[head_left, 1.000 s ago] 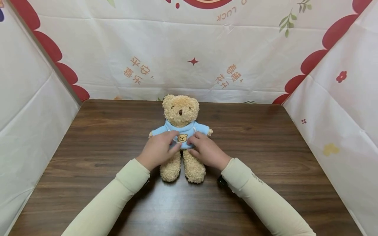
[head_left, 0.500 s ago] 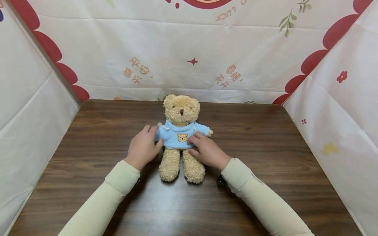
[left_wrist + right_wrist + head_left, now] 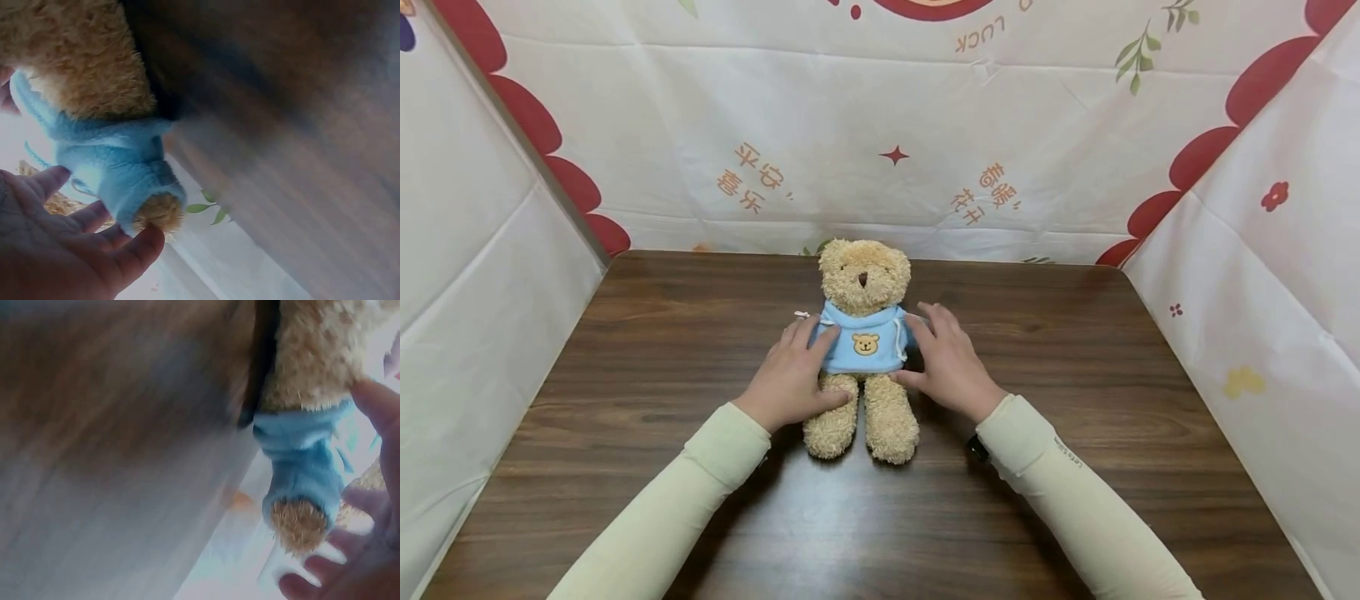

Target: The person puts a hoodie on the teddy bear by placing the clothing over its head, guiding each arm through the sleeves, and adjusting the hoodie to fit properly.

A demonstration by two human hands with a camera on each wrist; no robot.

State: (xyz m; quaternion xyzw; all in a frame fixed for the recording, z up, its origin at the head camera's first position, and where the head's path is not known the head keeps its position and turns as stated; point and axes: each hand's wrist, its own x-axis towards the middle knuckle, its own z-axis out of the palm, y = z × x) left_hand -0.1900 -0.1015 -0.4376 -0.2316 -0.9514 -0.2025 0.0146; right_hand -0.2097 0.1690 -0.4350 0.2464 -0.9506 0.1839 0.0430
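A tan plush teddy bear (image 3: 863,271) in a light-blue hoodie (image 3: 842,360) lies on its back in the head view, feet towards me. A bear face decorates the hoodie's front, and a white drawstring (image 3: 901,340) hangs down one side. My left hand (image 3: 786,375) lies with extended fingers over one sleeve, its thumb across the top of a leg. In the left wrist view, its fingertips are at the bear's paw (image 3: 161,215). My right hand (image 3: 953,367) is spread at the other sleeve, thumb near the hoodie's hem. The right wrist view shows its fingers beside that paw (image 3: 300,525).
The bear lies in the middle of a dark wood-grain table (image 3: 1075,358). A white printed cloth (image 3: 820,108) with red scallops stands behind the table's far edge, with more white cloth along both sides.
My left hand moved off the hoodie's front to the sleeve, then slightly back over it. My right hand let go of the hoodie's lower side and moved outward, fingers spread.
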